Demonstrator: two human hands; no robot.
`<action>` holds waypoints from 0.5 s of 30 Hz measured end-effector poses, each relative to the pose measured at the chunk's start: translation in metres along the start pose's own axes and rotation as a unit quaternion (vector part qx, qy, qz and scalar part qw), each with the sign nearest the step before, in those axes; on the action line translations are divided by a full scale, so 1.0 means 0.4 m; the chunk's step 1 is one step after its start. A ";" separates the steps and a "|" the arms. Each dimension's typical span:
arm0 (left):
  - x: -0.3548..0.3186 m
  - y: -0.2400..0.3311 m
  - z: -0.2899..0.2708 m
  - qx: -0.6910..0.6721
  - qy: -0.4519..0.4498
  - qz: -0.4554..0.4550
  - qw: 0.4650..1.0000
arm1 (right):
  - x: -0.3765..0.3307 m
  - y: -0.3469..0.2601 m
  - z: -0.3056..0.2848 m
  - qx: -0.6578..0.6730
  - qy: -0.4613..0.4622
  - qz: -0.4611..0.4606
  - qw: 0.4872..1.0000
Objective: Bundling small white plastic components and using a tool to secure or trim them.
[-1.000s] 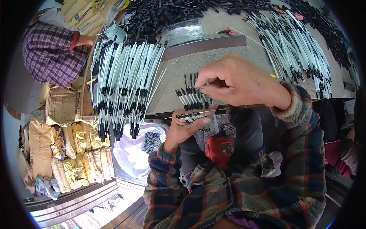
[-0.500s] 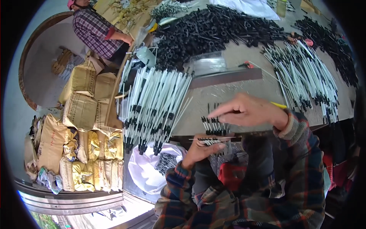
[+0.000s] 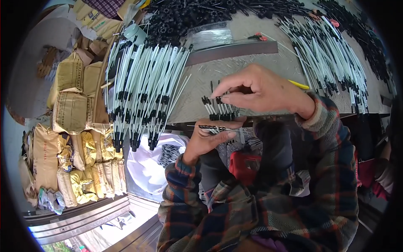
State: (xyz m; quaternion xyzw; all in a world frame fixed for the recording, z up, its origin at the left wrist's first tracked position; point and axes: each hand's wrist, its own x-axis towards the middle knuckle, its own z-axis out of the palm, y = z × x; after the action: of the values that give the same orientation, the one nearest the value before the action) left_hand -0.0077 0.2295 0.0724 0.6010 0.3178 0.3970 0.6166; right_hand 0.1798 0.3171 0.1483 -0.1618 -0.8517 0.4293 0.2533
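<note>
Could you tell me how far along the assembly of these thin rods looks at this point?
Done, by the look of it: two large fans of white rods with black fittings, one left and one right. In hand: the left hand holds a small row of black pieces on a thin wire, while the right hand pinches one above a short row on the table edge. Left: the loose black heap behind.

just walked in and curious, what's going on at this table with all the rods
A person in a plaid shirt works at a grey table covered in thin white rods with black fittings. The left hand grips a small bunch of black-tipped pieces at the table's near edge. The right hand pinches one thin piece above a short row of black-tipped pieces on the table. A big fan of finished-looking rods lies to the left, another pile to the right.
</note>
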 end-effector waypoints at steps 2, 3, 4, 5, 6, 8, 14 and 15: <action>-0.002 -0.009 0.002 -0.006 0.003 0.000 1.000 | -0.002 -0.007 0.005 -0.035 0.006 0.002 0.999; -0.005 -0.005 0.003 -0.006 0.007 0.004 1.000 | -0.001 -0.014 0.007 -0.072 0.013 -0.002 0.997; -0.009 -0.002 0.003 -0.005 0.008 0.004 1.000 | 0.000 -0.016 0.009 -0.071 0.012 -0.002 0.997; -0.011 0.001 0.001 -0.001 0.008 0.000 1.000 | 0.000 -0.015 0.012 -0.051 0.014 -0.006 0.999; -0.010 0.001 0.002 0.002 0.006 -0.003 1.000 | -0.002 -0.014 0.014 -0.033 0.017 -0.007 0.999; -0.004 0.001 0.007 0.002 0.007 0.001 1.000 | -0.006 -0.009 0.020 -0.036 0.037 -0.009 0.999; -0.001 0.001 0.004 0.019 0.006 0.007 1.000 | 0.004 -0.037 0.003 -0.064 0.006 0.026 0.998; -0.001 0.000 0.005 0.021 0.007 0.007 1.000 | 0.004 -0.042 -0.002 -0.077 -0.014 0.035 0.996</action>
State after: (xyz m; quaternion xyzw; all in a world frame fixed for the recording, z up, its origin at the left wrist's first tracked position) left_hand -0.0061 0.2284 0.0727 0.6129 0.3260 0.3983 0.5995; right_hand 0.1778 0.3087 0.1628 -0.2041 -0.8798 0.3728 0.2128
